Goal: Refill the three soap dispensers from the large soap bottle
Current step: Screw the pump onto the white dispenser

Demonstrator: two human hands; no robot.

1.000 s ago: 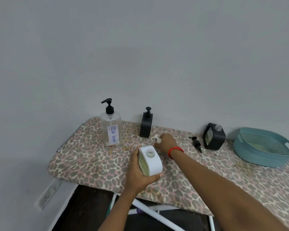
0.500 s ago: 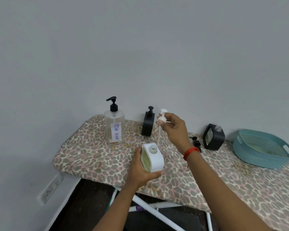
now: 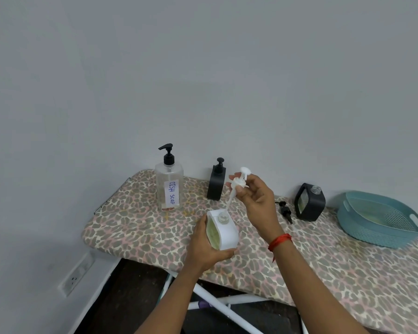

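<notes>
My left hand (image 3: 204,247) grips a white soap dispenser (image 3: 225,231) with pale green soap inside, held over the table's front part. My right hand (image 3: 256,201) pinches its white pump head (image 3: 240,180), and the pump's tube tip sits at the dispenser's open neck. The large clear bottle (image 3: 168,189) labelled DISH SOAP stands at the back left with a black pump on. A black dispenser (image 3: 216,186) with its pump stands beside it. Another black dispenser (image 3: 309,202) stands open at the right, its black pump (image 3: 285,210) lying next to it.
A teal plastic basket (image 3: 377,226) sits at the right on the leopard-print table cover (image 3: 135,227). The grey wall runs close behind the bottles. White table legs (image 3: 225,307) and a wall socket (image 3: 76,276) show below the front edge.
My right hand picked the white pump up from the table, raised it, then brought its tube down to the neck of the white dispenser. My left hand kept its hold.
</notes>
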